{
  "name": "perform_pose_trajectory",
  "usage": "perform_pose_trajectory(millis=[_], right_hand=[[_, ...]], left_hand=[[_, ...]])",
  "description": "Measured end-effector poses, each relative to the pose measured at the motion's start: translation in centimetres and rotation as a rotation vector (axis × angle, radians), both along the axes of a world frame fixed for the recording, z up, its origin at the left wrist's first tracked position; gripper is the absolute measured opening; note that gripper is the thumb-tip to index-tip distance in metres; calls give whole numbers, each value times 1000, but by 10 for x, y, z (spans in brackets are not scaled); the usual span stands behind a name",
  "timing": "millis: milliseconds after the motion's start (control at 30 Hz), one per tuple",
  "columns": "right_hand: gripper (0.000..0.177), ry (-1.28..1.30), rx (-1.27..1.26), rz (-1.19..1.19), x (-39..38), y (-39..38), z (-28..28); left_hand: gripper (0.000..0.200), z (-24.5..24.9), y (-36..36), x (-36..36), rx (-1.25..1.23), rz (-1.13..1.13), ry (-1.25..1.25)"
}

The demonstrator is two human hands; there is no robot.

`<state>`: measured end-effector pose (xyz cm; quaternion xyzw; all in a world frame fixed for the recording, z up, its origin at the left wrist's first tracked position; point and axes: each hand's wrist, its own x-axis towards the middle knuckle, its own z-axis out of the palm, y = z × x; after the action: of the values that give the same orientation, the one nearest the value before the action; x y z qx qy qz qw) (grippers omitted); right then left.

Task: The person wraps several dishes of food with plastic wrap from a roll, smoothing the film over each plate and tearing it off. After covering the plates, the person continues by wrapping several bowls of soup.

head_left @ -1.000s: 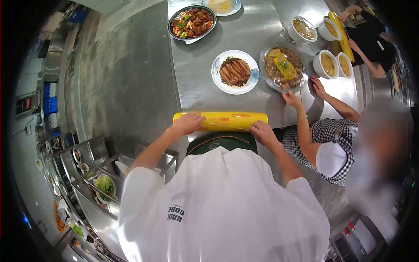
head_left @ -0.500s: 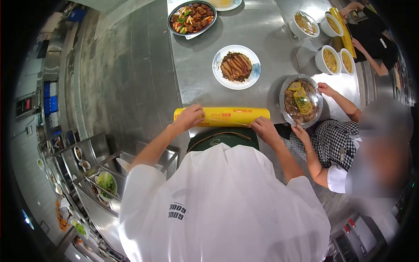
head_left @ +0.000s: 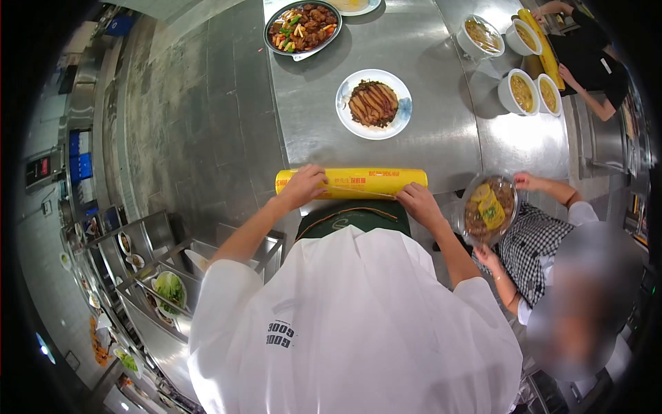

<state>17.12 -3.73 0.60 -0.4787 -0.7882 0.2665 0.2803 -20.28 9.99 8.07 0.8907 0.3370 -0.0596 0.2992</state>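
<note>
A yellow roll of cling film (head_left: 365,181) with red print lies crosswise on the near edge of the steel table. My left hand (head_left: 303,186) is on its left part, fingers bent and pinched at the film. At the right end, my right hand (head_left: 418,200) has its fingers closed at the near side of the roll. A thin film edge seems to run slantwise between the two hands. Beyond the roll stands a blue-and-white plate (head_left: 345,123) of sliced meat over dark chopped greens.
A black-rimmed dish (head_left: 336,36) of braised meat sits at the far left. White tubs (head_left: 509,103) of yellow food stand far right, by a co-worker with another yellow roll (head_left: 548,58). At right, another person holds a covered bowl (head_left: 469,228). Steel racks (head_left: 155,276) are at left.
My left hand has shifted slightly right along the roll, and a film edge shows between my hands. The person at right has drawn the covered bowl away from the table, toward me.
</note>
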Motion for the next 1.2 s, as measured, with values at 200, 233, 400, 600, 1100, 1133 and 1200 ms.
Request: perform_pose_trajectory(millis=[200, 233, 400, 600, 1100, 1133, 1200], right_hand=[[13, -30, 14, -14, -11, -25, 27], [13, -29, 14, -13, -11, -25, 29], [17, 9, 21, -75, -17, -28, 44], [17, 19, -8, -51, -16, -21, 51], [14, -18, -29, -22, -19, -45, 74], [14, -17, -30, -20, -19, -45, 74], [13, -14, -53, -36, -20, -46, 75]], left_hand=[[16, 24, -23, -1, 36, -24, -93], [15, 26, -23, 0, 45, -22, -96], [12, 36, -32, -2, 39, -36, -43], [8, 40, -32, -3, 205, -249, 2], [16, 56, -51, 0, 307, -557, 210], [17, 53, -54, -2, 357, -506, 200], [18, 50, -57, -7, 399, -452, 193]])
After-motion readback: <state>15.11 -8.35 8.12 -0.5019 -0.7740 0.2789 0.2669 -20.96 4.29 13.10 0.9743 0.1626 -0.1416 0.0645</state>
